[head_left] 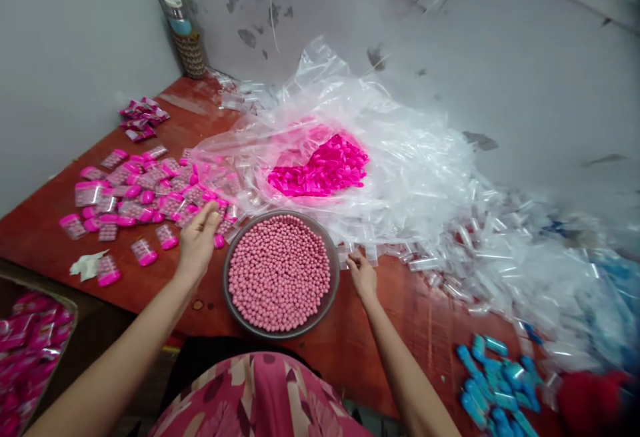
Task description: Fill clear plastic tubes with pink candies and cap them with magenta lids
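My left hand (197, 240) hovers at the right side of a pile of small clear bottles with pink caps (133, 210), filled with pink beads. Its fingers are pressed together, and what they hold, if anything, I cannot make out. Between my hands sits a dark round bowl (334, 290) full of round pink beads (279, 273). Right of the bowl's rim, my right hand (364, 277) pinches a small clear plastic container (345, 255). Behind the bowl, a clear plastic bag (235, 137) lies spread with many bright pink caps (325, 167) in it.
Clear empty containers (450, 250) and plastic bags cover the right of the red table (390, 337). Blue pieces (500, 383) lie at the front right. Pink packets (143, 119) sit at the back left, and more fill a box (37, 337) below. A bottle (177, 17) stands in the corner.
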Demonstrator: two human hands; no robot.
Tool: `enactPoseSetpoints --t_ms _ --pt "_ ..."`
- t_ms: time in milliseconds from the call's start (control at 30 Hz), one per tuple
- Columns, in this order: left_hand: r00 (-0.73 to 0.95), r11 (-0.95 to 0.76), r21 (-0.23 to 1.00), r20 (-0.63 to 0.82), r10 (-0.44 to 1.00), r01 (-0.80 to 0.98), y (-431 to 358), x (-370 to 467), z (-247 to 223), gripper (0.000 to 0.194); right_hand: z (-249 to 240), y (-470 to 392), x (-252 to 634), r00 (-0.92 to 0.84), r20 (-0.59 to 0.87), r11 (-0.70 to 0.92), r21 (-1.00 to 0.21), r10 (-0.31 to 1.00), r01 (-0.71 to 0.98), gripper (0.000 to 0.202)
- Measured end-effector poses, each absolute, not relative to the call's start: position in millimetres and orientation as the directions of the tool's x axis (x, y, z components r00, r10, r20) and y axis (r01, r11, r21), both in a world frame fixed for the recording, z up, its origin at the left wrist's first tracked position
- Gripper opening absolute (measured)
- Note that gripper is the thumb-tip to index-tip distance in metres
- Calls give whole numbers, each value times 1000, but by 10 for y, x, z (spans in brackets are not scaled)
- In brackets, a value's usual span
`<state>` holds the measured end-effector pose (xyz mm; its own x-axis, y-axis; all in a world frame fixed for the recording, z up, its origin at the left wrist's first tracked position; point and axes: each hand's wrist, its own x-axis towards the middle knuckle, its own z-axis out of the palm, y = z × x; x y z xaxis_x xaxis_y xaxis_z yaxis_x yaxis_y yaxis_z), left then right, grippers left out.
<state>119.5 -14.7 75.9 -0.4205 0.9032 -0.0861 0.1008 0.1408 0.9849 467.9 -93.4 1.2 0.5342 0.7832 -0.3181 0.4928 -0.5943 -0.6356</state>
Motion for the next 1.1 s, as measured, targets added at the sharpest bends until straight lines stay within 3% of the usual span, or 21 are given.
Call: enactPoseSetpoints --t_ms 133,233,400,533,633,867,1000,1100 --pt "-180 266 964 -258 949 18 -463 1587 648 44 -261 -866 4718 577 -347 -653 -578 739 489 37" --pt "46 337 941 -336 941 -34 -677 1911 598 43 -286 -914 4726 557 -365 -645 -602 746 471 33" --pt "326 402 914 -363 873 -59 -873 2365 666 40 135 -1234 4707 441 -328 -508 -767 835 392 37" --pt "400 387 912 -307 864 -136 -966 2622 808 42 610 -1476 4374 163 -265 -294 -934 951 202 33" --pt "314 326 933 -267 911 -154 -1014 2653 886 32 804 -1528 4057 35 -250 -252 -952 968 175 31" --pt "44 266 935 -264 964 -236 -1138 2358 864 19 968 -1461 3568 -11 -251 -243 -946 968 215 23" --pt "-135 220 930 -268 954 -295 -929 1887 946 17 983 -1548 3468 -154 -368 -357 -929 917 96 23" --pt "-375 89 943 -213 902 -321 -637 1523 1017 22 858 -1554 3541 -134 -374 -323 -899 918 296 23"
